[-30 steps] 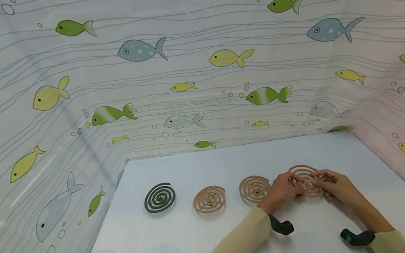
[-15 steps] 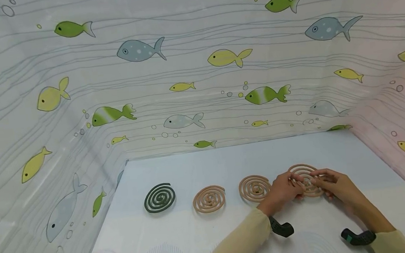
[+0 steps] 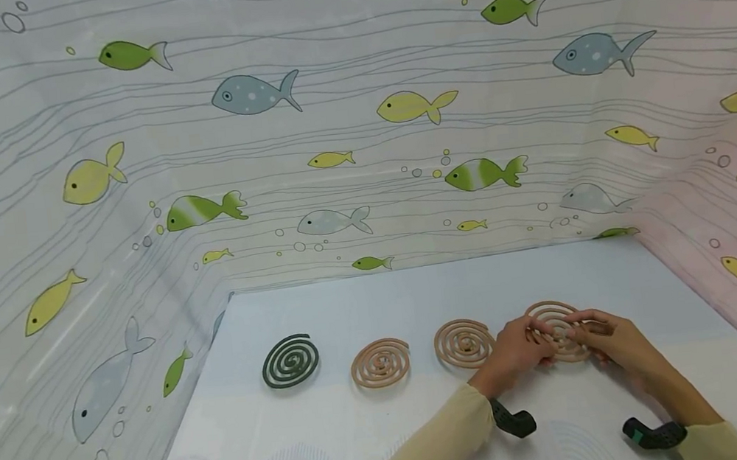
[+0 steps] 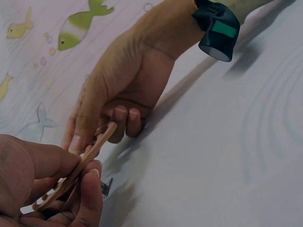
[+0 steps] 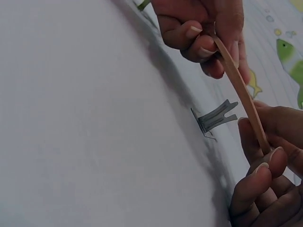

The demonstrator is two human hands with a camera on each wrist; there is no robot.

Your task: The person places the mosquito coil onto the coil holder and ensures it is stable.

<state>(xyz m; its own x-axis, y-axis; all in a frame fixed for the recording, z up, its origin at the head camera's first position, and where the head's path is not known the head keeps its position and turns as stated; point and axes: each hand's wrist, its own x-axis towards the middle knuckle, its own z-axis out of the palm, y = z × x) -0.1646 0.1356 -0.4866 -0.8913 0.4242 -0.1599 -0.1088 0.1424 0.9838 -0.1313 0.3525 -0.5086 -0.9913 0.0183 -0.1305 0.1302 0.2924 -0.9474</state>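
At the right of the row, both hands hold a tan mosquito coil by its opposite sides. The left hand pinches its left side, and the right hand pinches its right side. Edge-on in the right wrist view, the coil is raised off the white surface and tilted. A small grey metal stand with a forked tip stands upright beneath, apart from the coil there. In the left wrist view part of this stand shows beside the left fingers. Fingers hide much of the coil's sides.
To the left lie two more tan mosquito coils, the nearer-to-hand coil and the middle coil, then a dark green coil. They are spread in a row on the white table. Fish-printed sheeting walls the back and sides.
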